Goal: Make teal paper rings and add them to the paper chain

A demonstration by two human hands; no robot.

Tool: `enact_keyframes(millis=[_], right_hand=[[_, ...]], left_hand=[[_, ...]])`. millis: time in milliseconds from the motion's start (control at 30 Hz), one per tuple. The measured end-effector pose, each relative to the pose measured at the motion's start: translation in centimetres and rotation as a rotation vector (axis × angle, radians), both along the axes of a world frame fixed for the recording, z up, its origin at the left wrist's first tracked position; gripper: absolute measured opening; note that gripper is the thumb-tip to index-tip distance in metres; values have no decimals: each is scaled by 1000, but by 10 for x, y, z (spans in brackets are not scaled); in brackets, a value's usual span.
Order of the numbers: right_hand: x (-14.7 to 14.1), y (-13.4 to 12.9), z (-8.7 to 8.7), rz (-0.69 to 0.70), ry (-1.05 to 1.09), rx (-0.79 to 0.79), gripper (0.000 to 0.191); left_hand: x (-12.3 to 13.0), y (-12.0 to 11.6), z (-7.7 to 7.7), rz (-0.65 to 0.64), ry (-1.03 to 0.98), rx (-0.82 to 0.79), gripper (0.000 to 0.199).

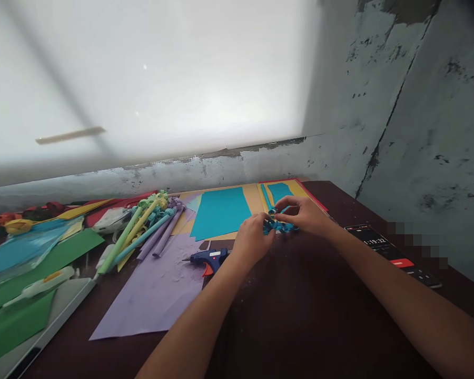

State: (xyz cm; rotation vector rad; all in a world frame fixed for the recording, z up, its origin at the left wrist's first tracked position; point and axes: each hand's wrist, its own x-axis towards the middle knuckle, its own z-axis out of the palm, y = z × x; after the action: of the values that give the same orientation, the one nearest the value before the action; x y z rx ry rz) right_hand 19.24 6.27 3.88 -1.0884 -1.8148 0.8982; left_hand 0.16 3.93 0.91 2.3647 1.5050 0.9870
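Both hands meet over a bunch of curled blue paper pieces [285, 227] near the middle of the dark table. My left hand [256, 237] has its fingers closed at the left side of the blue curls. From the right, my right hand [300, 212] pinches at the top of them with thumb and forefinger. A rolled blue paper stick [267, 197] extends away behind the fingers. A dark blue glue gun [209, 256] with an orange trigger lies left of my left wrist. Flat blue sheets [221, 211] rest behind my left hand.
Rolled paper stems [132, 229] in green, yellow, blue and purple lie at the left on a purple sheet [150, 295]. Green sheets [27, 316] and a white glue gun [43, 284] are farther left. A phone [391, 252] lies at the right, near the wall.
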Motion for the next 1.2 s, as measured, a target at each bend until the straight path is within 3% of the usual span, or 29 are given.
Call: enact_keyframes(millis=[167, 367, 533, 667, 767, 967, 1200], right_hand=[[4, 5, -1, -20, 179, -137, 37], [3, 11, -6, -32, 431, -282, 52], [0, 9, -4, -19, 499, -382, 49], [-6, 3, 1, -29, 561, -452, 45], [-12, -2, 4, -37, 567, -437, 43], [-18, -5, 0, -78, 505, -255, 42], [-20, -9, -1, -42, 368, -139, 43]], left_hand=[[-1, 2, -1, -62, -160, -8, 23], [-1, 0, 7, -119, -567, -218, 28], [-9, 3, 14, -165, -860, -399, 39], [-11, 8, 14, -126, -1013, -444, 38], [-11, 8, 14, -111, -1027, -415, 39], [-15, 3, 21, -140, -847, -300, 37], [-17, 0, 27, -115, -895, -184, 38]])
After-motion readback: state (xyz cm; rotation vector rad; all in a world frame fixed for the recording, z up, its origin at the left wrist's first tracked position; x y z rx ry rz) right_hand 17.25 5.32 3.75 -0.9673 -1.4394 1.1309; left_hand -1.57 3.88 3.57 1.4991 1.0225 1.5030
